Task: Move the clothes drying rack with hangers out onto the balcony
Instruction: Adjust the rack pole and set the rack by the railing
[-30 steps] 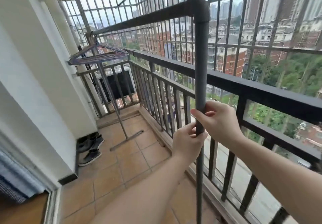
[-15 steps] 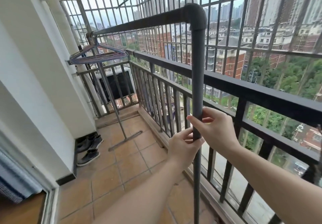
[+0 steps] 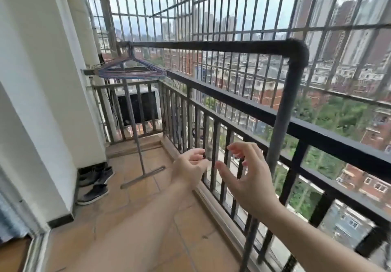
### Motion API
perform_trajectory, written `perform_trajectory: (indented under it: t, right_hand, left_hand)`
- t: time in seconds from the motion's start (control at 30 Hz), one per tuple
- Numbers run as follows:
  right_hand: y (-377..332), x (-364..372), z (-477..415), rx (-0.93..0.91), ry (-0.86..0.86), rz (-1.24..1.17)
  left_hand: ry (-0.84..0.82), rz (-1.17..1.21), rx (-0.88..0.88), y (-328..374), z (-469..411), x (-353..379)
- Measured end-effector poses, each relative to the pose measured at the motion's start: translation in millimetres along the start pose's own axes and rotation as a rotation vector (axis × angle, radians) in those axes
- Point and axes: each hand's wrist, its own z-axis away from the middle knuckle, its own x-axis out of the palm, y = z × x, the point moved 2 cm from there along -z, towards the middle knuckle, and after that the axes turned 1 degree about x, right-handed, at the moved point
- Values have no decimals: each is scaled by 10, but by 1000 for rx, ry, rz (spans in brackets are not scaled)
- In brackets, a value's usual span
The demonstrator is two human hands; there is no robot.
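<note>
Balcony: tiled floor point(image 3: 148, 218) is carrying the whole scene; dark railing point(image 3: 264, 108) is running along the outer edge under tall window bars; white wall point(image 3: 38, 81) is closing the inner side
Rack: clothes drying rack point(image 3: 211, 46) is standing out on the balcony, its grey top bar lying parallel to the railing and just inside it; far foot is resting flat on the tiles; near upright is dropping past the right forearm to the floor, its base running out of view
Hangers: bundle of hangers point(image 3: 132, 70) is hanging at the far end of the top bar, near the wall
Progress: judging by where the rack is standing, the move is looking essentially done; at most a small nudge to square it against the railing is seeming to be left
Shoes: dark shoes point(image 3: 95, 184) are lying by the wall, well apart from the rack's far foot
Right hand: right hand point(image 3: 249, 176) is hovering beside the near upright, fingers spread and curved, gripping nothing; whether it is brushing the post I cannot tell
Left hand: left hand point(image 3: 190, 166) is hovering to the left of the right hand, fingers loosely curled, palm empty, apart from the rack
</note>
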Motion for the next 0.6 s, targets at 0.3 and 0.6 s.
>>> perform_trajectory:
  t: [0.3,0.6]
  right_hand:
    - [-469,1420,-451,290,-165,-269]
    - [-864,2556,-772,250,-257,-337]
  left_hand:
    - [193,-27,-75,-387,-113,-1544]
    - [331,-22,-138,-767,-459,-2507]
